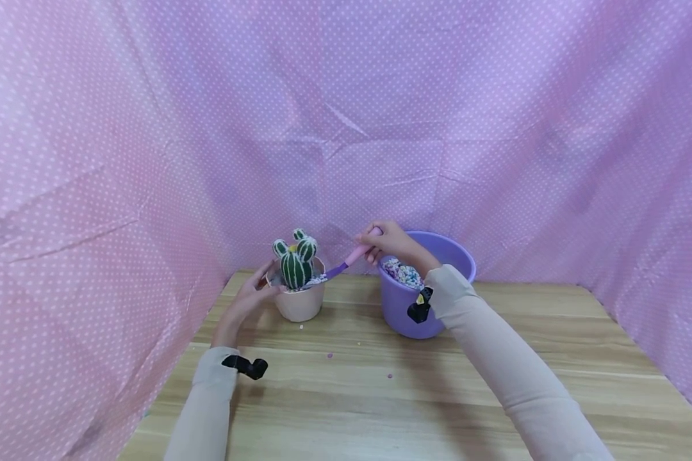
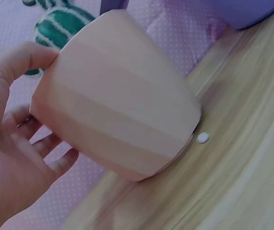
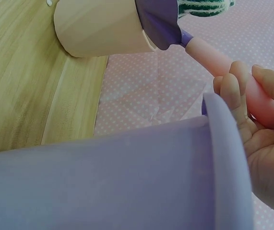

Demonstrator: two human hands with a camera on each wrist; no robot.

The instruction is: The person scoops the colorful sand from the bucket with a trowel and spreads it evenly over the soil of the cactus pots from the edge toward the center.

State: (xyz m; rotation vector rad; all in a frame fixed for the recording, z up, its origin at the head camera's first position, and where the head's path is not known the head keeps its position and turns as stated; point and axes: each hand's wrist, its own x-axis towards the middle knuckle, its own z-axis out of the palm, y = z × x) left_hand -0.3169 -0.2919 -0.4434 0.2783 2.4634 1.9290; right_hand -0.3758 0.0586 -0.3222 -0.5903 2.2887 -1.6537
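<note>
A small green cactus with white stripes (image 1: 294, 269) stands in a pale pink flower pot (image 1: 300, 307). My left hand (image 1: 248, 303) holds this pot by its left side; in the left wrist view the thumb lies at the rim and the fingers bend along the wall. My right hand (image 1: 396, 243) grips the pink handle of a small trowel (image 1: 360, 253). Its purple blade (image 3: 160, 21) tilts down at the pot's right rim, with pale pebbles on or beside its tip. Beneath my right forearm is a purple bucket (image 1: 398, 310) with multicoloured pebbles (image 1: 403, 274) inside.
Several loose pebbles lie on the wooden table (image 1: 323, 403), among them a white one (image 2: 203, 137) near the pot's base and a purple one (image 1: 389, 376) farther forward. Pink dotted cloth (image 1: 352, 173) hangs behind and at both sides.
</note>
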